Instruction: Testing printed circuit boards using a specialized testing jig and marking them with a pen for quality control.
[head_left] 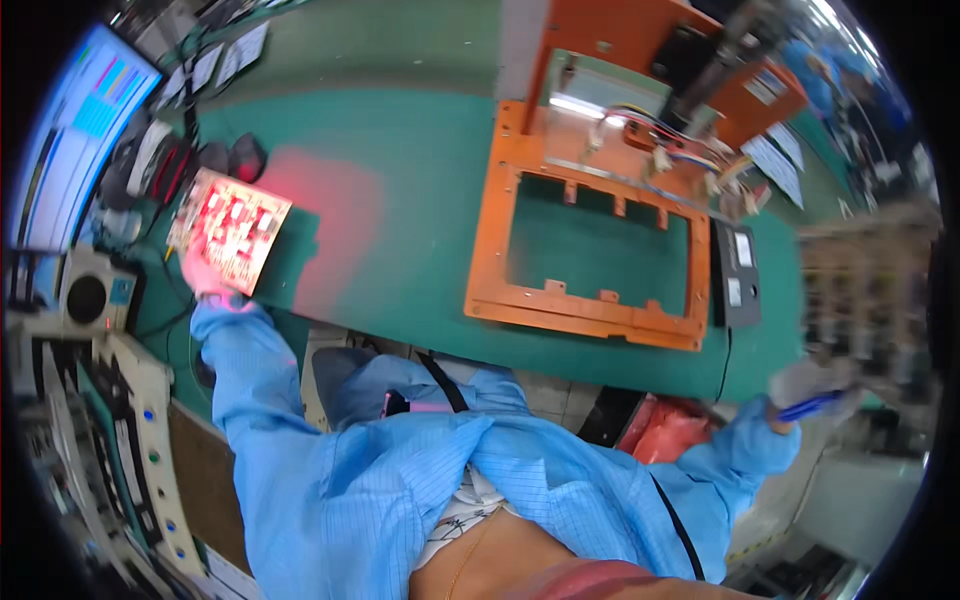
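Note:
My left hand (203, 270) grips the near edge of a circuit board (238, 228) at the left of the bench. Red light falls on the board, which carries many small parts. Beside it stands a dark scanner-like device (247, 158). Far to the right, my right hand (783, 418) is out past the bench's right end, smeared by motion. A blurred blue stick-like thing (810, 405) and something whitish lie at its fingers; whether it grips them is unclear.
An orange frame fixture (490, 250) with wires and a clear plate stands on the green bench (400, 200). A black box (738, 272) sits to its right. A monitor (75, 130) and a speaker (88, 298) are at the left. A blurred rack (870, 290) of parts stands at the right.

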